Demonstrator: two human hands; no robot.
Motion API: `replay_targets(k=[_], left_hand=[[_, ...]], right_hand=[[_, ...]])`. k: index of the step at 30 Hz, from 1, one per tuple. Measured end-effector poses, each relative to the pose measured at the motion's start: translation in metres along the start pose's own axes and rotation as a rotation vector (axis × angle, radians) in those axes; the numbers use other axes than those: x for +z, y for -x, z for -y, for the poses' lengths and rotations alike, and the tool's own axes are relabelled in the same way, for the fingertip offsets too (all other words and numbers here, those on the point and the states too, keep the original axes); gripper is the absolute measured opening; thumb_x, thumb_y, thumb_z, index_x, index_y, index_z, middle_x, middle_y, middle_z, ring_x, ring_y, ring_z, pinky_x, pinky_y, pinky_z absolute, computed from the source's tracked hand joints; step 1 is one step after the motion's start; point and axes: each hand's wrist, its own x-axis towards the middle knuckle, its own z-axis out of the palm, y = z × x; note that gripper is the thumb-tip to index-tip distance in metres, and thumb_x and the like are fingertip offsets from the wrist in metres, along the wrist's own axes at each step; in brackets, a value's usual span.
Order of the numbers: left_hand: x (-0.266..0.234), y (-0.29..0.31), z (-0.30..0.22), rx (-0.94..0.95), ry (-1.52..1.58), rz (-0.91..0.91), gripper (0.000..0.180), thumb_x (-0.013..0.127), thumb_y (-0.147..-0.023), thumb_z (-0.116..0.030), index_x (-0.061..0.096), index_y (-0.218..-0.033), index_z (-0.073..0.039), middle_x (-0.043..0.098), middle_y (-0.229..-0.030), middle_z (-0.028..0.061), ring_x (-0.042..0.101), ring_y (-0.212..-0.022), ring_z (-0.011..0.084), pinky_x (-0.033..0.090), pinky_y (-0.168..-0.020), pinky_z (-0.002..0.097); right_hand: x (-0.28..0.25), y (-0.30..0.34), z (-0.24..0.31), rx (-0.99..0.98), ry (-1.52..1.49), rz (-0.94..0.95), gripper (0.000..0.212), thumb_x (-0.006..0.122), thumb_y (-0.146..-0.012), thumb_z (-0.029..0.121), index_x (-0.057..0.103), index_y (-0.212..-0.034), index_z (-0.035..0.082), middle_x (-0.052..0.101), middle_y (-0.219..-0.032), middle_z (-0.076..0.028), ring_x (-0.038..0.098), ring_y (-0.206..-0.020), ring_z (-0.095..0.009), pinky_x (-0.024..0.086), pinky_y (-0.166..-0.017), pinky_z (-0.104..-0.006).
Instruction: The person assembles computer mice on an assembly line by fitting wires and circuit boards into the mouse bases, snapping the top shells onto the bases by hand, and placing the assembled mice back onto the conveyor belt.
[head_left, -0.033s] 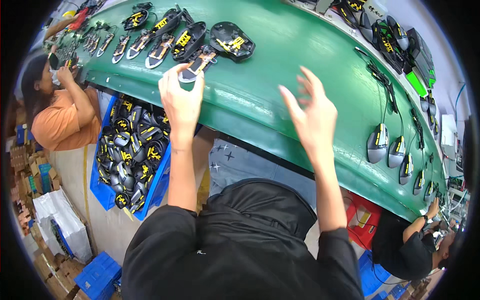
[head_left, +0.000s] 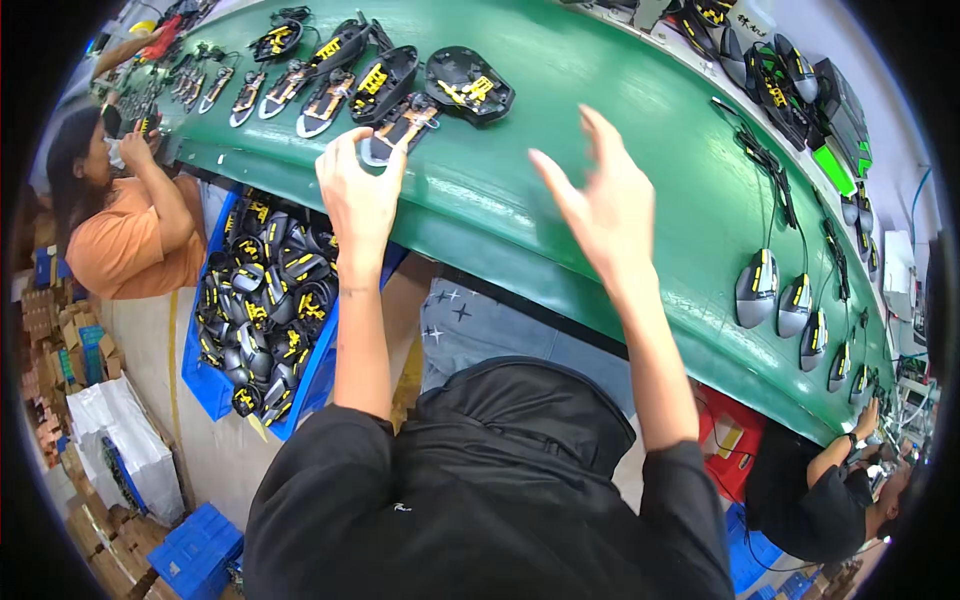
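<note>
My left hand [head_left: 357, 195] is over the near edge of the green work surface, its thumb and fingers apart in a curve with nothing between them. Just beyond its fingertips lies a mouse base [head_left: 403, 128] with a circuit board on it; whether they touch I cannot tell. A black mouse top shell [head_left: 470, 85], inner side up with yellow parts, rests behind that base. Another shell [head_left: 383, 84] lies to the left. Farther right, my right hand [head_left: 606, 200] hovers above the surface, fingers spread, thumb toward the left, slightly blurred and holding nothing.
More mouse bases [head_left: 325, 103] and shells line the surface [head_left: 560, 70] leftward. Several finished-looking corded mice [head_left: 757, 288] lie at right. A blue crate [head_left: 328, 365] full of shells stands below left. One co-worker [head_left: 140, 230] sits left, another [head_left: 815, 500] right.
My right hand has shifted leftward, closer to my left hand. My left hand stays nearly where it was. The whole view has slid very slightly.
</note>
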Motion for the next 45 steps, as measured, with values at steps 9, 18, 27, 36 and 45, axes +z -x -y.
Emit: replay_targets(k=[9,18,27,36,45], left_hand=[[0.034,-0.009,0.022,0.135,0.006,-0.029,0.065,0.083,-0.070,-0.037,0.061,-0.113,0.006,0.061,-0.110,0.0216,0.053,-0.106,0.0366,0.043,-0.095,0.0441],[0.038,-0.010,-0.023,-0.120,0.062,0.241,0.081,0.087,-0.061,-0.038,0.054,-0.120,0.007,0.059,-0.108,0.0230,0.061,-0.099,0.0330,0.052,-0.083,0.0389],[0.041,0.047,-0.109,-0.624,1.290,0.612,0.043,0.078,-0.079,-0.010,0.054,-0.113,0.003,0.064,-0.097,0.0069,0.063,-0.085,0.0113,0.051,-0.076,0.0260],[0.028,0.081,-0.111,-0.608,1.565,0.908,0.044,0.076,-0.076,0.006,0.051,-0.112,0.001,0.066,-0.101,0.0105,0.067,-0.092,0.0176,0.056,-0.080,0.0299],[0.030,0.081,-0.114,-0.717,1.677,0.898,0.049,0.031,-0.106,-0.033,0.044,-0.136,0.003,0.062,-0.117,0.0152,0.065,-0.103,0.0208,0.058,-0.086,0.0383]], right_hand=[[0.088,-0.071,0.016,-0.222,0.049,0.005,0.080,0.076,-0.072,0.020,0.037,-0.140,0.000,0.059,-0.117,-0.019,0.058,-0.104,-0.036,0.051,-0.089,-0.0437],[-0.018,-0.013,-0.056,0.143,0.268,-0.136,0.071,0.074,-0.072,0.025,0.049,-0.134,0.002,0.065,-0.112,-0.022,0.061,-0.105,-0.037,0.048,-0.092,-0.0455],[-0.058,0.048,-0.084,0.135,0.319,-0.330,0.065,0.077,-0.077,0.021,0.051,-0.132,-0.003,0.052,-0.135,-0.026,0.046,-0.126,-0.042,0.038,-0.106,-0.0464],[-0.026,0.067,-0.038,0.522,-0.989,-0.038,0.022,0.073,-0.085,0.008,0.069,-0.102,-0.006,0.072,-0.094,-0.012,0.067,-0.083,-0.012,0.054,-0.075,-0.0254],[-0.023,0.073,-0.010,0.443,-0.848,-0.248,0.030,0.074,-0.079,-0.004,0.060,-0.106,-0.003,0.073,-0.093,-0.013,0.069,-0.080,-0.012,0.055,-0.072,-0.0251]])
